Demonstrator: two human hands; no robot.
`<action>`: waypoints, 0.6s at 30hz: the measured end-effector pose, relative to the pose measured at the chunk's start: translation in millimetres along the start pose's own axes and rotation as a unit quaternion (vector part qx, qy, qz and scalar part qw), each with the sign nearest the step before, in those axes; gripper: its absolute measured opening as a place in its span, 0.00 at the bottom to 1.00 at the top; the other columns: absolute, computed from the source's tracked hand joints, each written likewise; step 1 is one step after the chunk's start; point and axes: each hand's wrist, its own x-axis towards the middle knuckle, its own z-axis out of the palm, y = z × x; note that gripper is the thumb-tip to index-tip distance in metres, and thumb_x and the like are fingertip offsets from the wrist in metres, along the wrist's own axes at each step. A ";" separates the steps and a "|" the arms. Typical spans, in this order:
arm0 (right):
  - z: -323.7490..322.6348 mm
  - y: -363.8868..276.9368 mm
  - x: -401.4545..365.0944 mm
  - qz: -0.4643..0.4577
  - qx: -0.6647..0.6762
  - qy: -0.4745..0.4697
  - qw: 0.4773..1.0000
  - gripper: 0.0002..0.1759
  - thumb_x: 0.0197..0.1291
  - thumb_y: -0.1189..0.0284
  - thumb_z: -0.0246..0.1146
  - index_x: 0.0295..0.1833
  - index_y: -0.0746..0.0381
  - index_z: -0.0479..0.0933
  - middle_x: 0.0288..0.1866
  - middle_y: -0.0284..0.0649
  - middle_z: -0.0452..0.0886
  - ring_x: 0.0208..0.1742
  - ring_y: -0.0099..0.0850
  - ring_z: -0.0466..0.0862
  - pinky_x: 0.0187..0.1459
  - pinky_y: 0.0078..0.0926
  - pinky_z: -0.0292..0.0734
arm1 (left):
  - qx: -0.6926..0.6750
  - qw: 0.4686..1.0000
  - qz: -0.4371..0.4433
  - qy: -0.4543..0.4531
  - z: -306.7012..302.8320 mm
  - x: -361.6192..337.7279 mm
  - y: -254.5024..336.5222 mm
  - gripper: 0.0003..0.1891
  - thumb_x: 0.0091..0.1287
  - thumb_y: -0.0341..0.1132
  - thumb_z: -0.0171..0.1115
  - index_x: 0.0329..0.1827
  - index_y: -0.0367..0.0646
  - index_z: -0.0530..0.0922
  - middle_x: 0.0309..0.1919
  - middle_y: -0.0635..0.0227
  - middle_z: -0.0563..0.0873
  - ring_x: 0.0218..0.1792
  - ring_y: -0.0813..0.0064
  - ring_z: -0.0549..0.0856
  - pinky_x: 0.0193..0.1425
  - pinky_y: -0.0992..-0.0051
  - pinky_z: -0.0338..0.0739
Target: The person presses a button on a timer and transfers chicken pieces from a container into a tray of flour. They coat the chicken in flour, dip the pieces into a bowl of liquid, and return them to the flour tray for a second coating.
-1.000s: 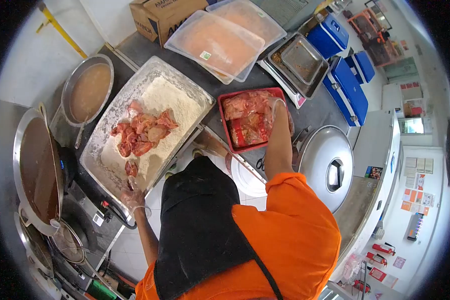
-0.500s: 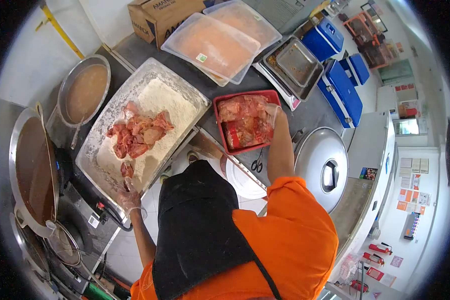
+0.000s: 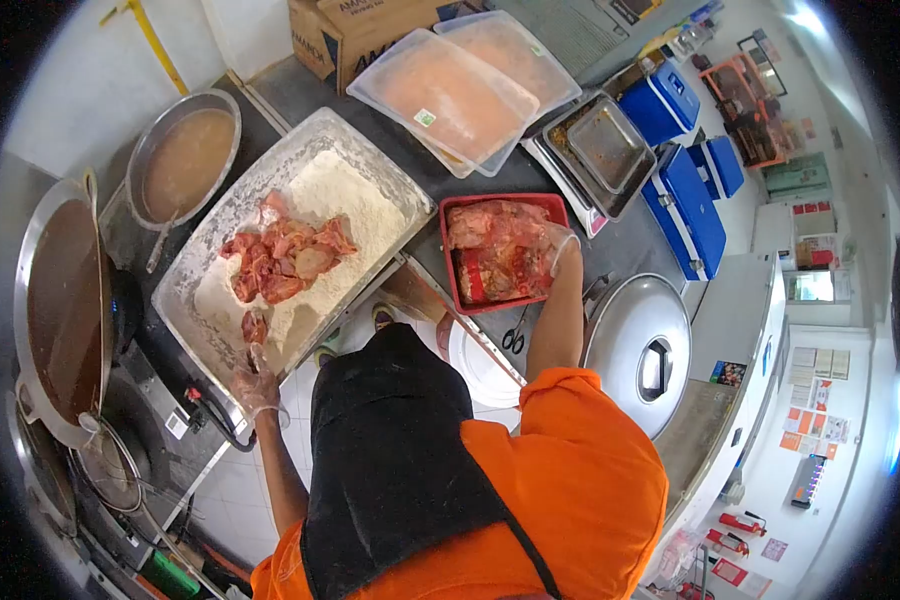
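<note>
My left hand [image 3: 257, 388], in a clear plastic glove, is at the near corner of a metal tray [image 3: 192, 340] of white flour. Its fingers are closed on the end of a small piece of raw meat [image 3: 255, 325]. Beyond it, a pile of raw meat pieces [image 3: 285, 255] lies on the flour [image 3: 365, 205]. My right hand [image 3: 558, 252], also gloved, reaches into the right side of a red basin [image 3: 453, 290] packed with raw meat [image 3: 498, 235]. Its fingers are among the meat and hard to make out, so their grip is hidden.
A bowl of brownish batter [image 3: 185, 160] and a large pan of dark liquid [image 3: 65, 300] stand left. Scissors [image 3: 513, 338] and a domed metal lid [image 3: 635, 345] lie near my right arm. Plastic tubs [image 3: 450, 95], a scale with metal trays [image 3: 595, 150] and blue coolers [image 3: 685, 210] stand farther back.
The whole view has shifted slightly. My right hand has moved a little deeper over the meat in the red basin. My left hand stays by the small meat piece.
</note>
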 end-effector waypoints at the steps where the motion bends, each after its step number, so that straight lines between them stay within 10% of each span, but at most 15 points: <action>1: -1.8 0.2 0.6 -0.011 -0.019 0.008 1.000 0.08 0.51 0.68 0.63 0.32 0.61 0.78 0.20 0.38 0.77 0.19 0.34 0.75 0.21 0.34 0.71 | 0.000 1.000 -0.001 0.000 0.7 -0.6 -0.8 0.18 0.69 0.48 0.53 0.39 0.40 0.78 0.31 0.51 0.84 0.33 0.51 0.84 0.37 0.59 0.74; 18: -19.6 -4.2 -4.5 -0.201 -0.311 0.164 0.914 0.12 0.45 0.66 0.67 0.33 0.63 0.80 0.24 0.39 0.80 0.25 0.34 0.80 0.29 0.35 0.76 | -0.067 0.997 0.026 0.016 -7.3 -3.0 16.5 0.15 0.68 0.45 0.55 0.40 0.41 0.80 0.31 0.50 0.85 0.32 0.57 0.85 0.36 0.63 0.76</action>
